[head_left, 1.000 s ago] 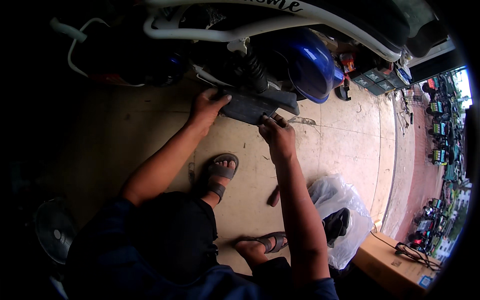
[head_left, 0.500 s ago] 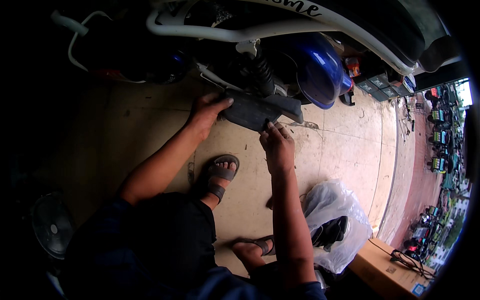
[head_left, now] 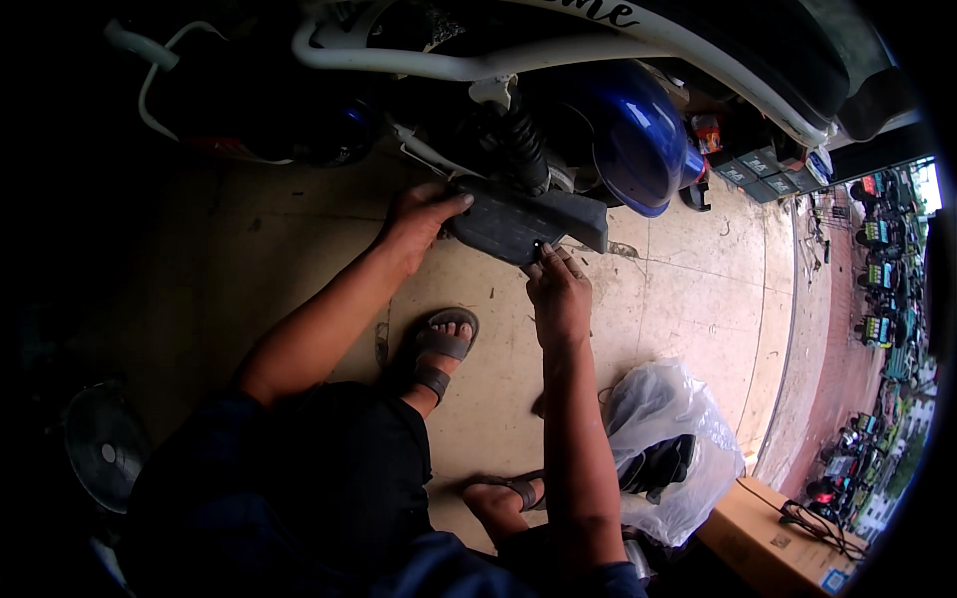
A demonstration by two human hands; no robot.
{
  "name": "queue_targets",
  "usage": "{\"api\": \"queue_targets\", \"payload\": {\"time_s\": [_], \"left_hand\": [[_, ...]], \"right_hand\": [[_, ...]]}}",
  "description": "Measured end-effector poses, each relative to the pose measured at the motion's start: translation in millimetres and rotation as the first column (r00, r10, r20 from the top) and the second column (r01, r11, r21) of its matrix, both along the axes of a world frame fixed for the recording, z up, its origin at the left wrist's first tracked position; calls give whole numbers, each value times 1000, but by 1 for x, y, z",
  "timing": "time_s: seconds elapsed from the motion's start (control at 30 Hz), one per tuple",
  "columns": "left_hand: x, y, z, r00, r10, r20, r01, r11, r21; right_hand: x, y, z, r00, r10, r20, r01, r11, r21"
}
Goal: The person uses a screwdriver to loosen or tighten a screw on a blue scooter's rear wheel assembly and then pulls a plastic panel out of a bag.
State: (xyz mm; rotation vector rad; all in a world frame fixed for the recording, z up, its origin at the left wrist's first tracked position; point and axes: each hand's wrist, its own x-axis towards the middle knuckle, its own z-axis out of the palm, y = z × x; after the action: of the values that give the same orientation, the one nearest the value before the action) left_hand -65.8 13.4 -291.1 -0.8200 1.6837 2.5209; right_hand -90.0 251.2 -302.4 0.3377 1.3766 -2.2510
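A dark grey plastic cover point(head_left: 503, 221) with a flared right end is held between my two hands, low beside a scooter's rear wheel area. My left hand point(head_left: 414, 224) grips its left end, thumb lying on top. At its lower right edge, my right hand point(head_left: 558, 294) pinches the cover with its fingertips, close to a small hole. Just behind the cover stands a black coil-spring shock absorber point(head_left: 523, 149). To the right of that is a shiny blue rear mudguard point(head_left: 638, 149). The scooter's white frame tube point(head_left: 439, 66) runs above.
On the tiled floor point(head_left: 698, 299), a clear plastic bag point(head_left: 663, 399) with black items lies by my right forearm. A cardboard box point(head_left: 778, 538) with a black cable stands at lower right. Small dark boxes point(head_left: 763, 169) are stacked beyond the mudguard. A round dark object point(head_left: 105, 448) is at far left.
The cover and both hands have shifted very slightly to the right. My grip on it stays much the same.
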Motion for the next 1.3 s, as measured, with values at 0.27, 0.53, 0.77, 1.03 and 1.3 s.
{"api": "queue_targets", "payload": {"time_s": [0.27,0.53,0.77,1.03,1.3], "left_hand": [[5,-3,9,998,-51,42,51,999,3],[1,-6,4,998,-63,22,64,998,-5],[3,-6,-13,998,-47,-48,43,997,-70],[-4,-11,-9,995,-60,-76,54,996,-70],[3,-14,-6,996,-94,6,94,993,73]], "right_hand": [[3,-1,10,990,-37,139,37,999,-1],[4,-2,7,996,-30,89,30,1000,7],[6,-11,12,993,-76,91,83,993,-84],[-8,-7,5,996,-1,85,16,986,-169],[-2,-1,-7,996,12,93,10,973,-233]]}}
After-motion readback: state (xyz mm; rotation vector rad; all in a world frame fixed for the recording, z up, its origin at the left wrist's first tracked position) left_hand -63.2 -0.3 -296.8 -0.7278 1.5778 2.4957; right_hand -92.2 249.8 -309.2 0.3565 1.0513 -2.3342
